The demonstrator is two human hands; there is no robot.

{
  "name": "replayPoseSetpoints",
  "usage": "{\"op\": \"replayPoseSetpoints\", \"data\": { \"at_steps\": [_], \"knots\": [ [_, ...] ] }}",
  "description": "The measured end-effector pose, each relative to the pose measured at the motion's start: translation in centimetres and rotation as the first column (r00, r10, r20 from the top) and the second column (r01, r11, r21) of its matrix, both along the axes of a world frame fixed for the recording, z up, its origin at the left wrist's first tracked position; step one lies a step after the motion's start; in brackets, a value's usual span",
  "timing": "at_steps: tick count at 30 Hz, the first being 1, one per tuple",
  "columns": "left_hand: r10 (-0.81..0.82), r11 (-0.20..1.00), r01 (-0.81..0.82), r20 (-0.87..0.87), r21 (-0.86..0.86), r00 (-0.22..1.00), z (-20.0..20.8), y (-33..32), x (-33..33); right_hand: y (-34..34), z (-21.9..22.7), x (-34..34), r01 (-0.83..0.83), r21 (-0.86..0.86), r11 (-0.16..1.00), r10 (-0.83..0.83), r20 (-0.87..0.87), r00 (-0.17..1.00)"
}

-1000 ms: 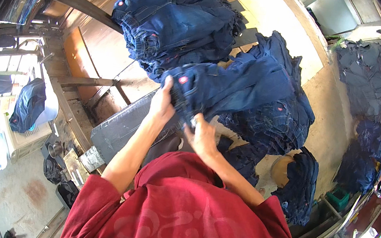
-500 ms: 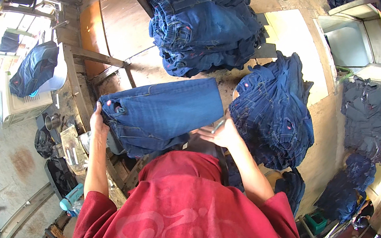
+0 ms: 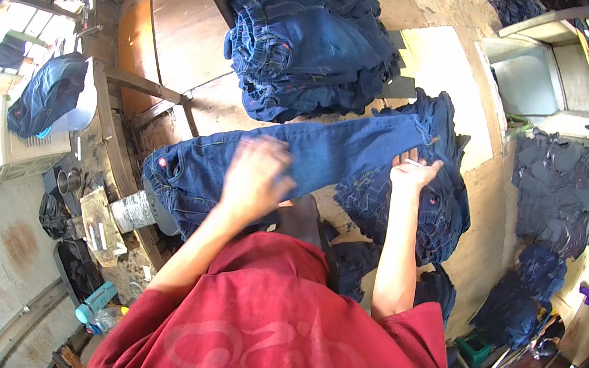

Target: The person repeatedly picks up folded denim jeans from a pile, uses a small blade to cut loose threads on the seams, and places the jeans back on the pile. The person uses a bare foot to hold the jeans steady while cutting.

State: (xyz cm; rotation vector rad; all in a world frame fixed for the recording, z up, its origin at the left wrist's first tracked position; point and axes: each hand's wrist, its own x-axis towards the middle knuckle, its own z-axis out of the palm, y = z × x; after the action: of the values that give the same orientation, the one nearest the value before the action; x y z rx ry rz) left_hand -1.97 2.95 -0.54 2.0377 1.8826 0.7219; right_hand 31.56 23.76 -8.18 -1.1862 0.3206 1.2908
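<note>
A pair of blue jeans [image 3: 320, 155] lies stretched from left to right in front of me, its waist at the left with a small red-and-white tag near it. The far end of its leg reaches over a heap of jeans [image 3: 446, 219] on the right. My left hand [image 3: 258, 179] is over the middle of the leg, its fingers smeared by motion. Beside the leg's hem [image 3: 424, 130] is my right hand [image 3: 415, 173], palm up with curled fingers. Something small and pale seems to be in it, too small to name.
A tall pile of folded jeans [image 3: 313, 45] stands beyond the work. Dark grey cloth [image 3: 565, 193] lies at the right. A wooden frame [image 3: 122, 139] and a machine's grey cylindrical part [image 3: 138, 213] are close on the left. A cap [image 3: 49, 96] sits further left.
The jeans leg is now extended to the right over the heap. My left hand has left the waist and moved right. My right hand has moved right and away from me to the hem.
</note>
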Motion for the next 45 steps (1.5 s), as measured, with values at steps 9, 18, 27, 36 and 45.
{"op": "replayPoseSetpoints", "data": {
  "at_steps": [9,18,27,36,45],
  "knots": [
    [-0.302,0.93,0.274,-0.081,-0.246,0.95,-4.9,2.4,7.1,3.3,5.8,4.7,-0.149,0.269,0.952,-0.053,0.621,0.782],
    [-0.169,0.967,0.124,-0.197,-0.223,0.966,-6.0,1.6,12.6,-3.0,24.6,-7.5,-0.642,0.273,0.717,0.261,0.749,0.61],
    [-0.145,0.987,0.117,-0.293,-0.11,0.945,-17.9,-2.6,17.8,-19.3,8.8,-32.6,-0.908,-0.383,-0.17,0.191,0.891,-0.411],
    [-0.397,0.83,0.303,-0.116,-0.467,0.91,-11.5,0.6,14.5,-11.3,17.7,-26.4,-0.996,-0.083,0.045,0.206,0.976,-0.072],
    [0.259,0.933,-0.277,-0.106,-0.228,0.96,-3.3,-2.9,-5.3,3.0,25.0,-2.7,-0.649,-0.281,0.707,0.256,0.957,-0.135]
  ]
}}
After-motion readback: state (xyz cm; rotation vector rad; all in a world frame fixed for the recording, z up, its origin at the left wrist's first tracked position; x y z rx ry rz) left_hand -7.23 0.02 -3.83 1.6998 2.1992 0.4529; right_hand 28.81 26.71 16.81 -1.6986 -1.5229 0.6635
